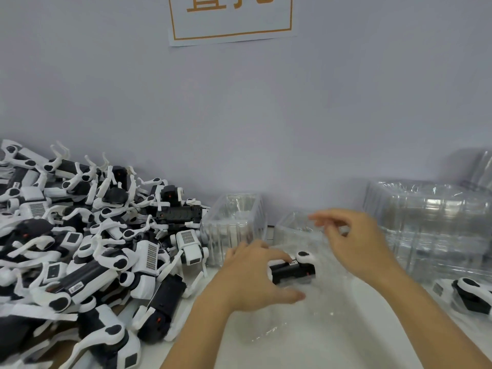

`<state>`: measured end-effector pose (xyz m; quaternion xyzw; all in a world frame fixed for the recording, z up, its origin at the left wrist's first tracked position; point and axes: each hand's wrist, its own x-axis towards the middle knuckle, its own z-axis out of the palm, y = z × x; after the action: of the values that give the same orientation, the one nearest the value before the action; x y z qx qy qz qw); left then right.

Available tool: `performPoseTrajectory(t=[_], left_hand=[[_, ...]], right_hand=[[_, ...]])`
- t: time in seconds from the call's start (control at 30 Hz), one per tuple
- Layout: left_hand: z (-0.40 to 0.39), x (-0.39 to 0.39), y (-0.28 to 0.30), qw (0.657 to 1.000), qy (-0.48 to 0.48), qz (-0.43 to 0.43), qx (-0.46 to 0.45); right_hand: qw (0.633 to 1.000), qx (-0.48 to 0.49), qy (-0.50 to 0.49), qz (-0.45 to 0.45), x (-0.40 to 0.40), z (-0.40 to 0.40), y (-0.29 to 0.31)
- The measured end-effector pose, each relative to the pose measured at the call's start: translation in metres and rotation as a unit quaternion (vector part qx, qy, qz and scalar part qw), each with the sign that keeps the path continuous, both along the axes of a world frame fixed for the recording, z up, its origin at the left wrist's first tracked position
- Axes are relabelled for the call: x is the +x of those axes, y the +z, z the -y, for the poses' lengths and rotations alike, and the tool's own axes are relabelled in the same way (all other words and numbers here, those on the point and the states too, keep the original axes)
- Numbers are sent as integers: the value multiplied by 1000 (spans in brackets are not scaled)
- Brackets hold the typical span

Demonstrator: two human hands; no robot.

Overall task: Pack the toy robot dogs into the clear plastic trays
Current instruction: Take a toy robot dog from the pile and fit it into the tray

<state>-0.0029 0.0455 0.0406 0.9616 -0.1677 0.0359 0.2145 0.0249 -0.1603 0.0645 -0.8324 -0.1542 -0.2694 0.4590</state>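
A black and white toy robot dog (292, 270) lies inside a clear plastic tray (306, 310) in front of me on the white table. My left hand (253, 275) presses on the dog's near left end, fingers spread over it, thumb stretched toward the right. My right hand (354, 241) hovers above the tray's far right side and pinches its raised clear flap (303, 222). A big heap of robot dogs (87, 249) fills the left side.
A tall stack of clear trays (431, 225) stands at the right against the wall. Another clear tray (234, 222) stands upright behind my left hand. A packed dog in a tray (468, 296) lies at the right edge. The grey wall carries a paper sign (230, 17).
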Motion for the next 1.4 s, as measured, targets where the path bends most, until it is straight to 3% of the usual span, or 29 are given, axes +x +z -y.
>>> performPoseTrajectory(t=[0.1,0.23,0.33,0.47,0.6,0.7,1.07,1.4], left_hand=[[-11,-1,10,985,-10,-28,-171],[-22,-1,18,932,12,-39,-359],[-23,2,23,878,17,-38,-478],[-23,1,25,751,50,-95,-652],[-23,0,22,575,-32,-147,-804],[-22,0,18,513,-35,-162,-842],[-20,4,11,588,-80,-180,-785],[-20,5,11,615,-74,-168,-767]], right_hand=[[994,88,-22,64,-5,3,16],[976,173,-53,124,-10,2,27],[975,196,-32,105,-10,-6,25],[986,151,38,52,-12,-24,14],[989,37,142,34,-18,-46,5],[989,18,130,69,-20,-57,3],[992,17,79,99,-21,-66,-2],[993,25,78,80,-20,-66,-1]])
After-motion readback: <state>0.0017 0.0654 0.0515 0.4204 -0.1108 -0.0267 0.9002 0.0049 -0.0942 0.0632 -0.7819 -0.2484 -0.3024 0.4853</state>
